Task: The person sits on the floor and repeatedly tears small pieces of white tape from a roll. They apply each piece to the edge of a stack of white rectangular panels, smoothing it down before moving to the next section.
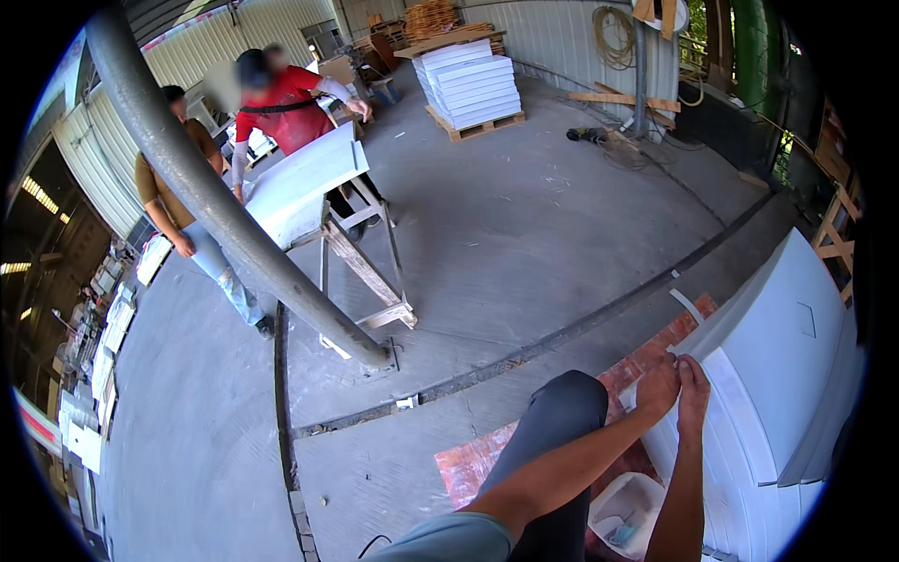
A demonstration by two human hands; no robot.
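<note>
Head view, left hand [658, 386] and right hand [694, 382] side by side, fingers curled, pinching the edge of a white panel [787, 328], grip partly hidden.

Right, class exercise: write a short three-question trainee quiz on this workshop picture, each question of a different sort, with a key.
1. True or false: both of the person's bare hands, left hand and right hand, touch the edge of the large white flat panel.
2. Multiple choice: the stack of white boards at the far end rests on
A. a wooden pallet
B. a metal cart
C. a blue barrel
3. Fill in: the thick grey metal pole slants down to the grey concrete ____.

Key: 1 true; 2 A; 3 floor.
</note>
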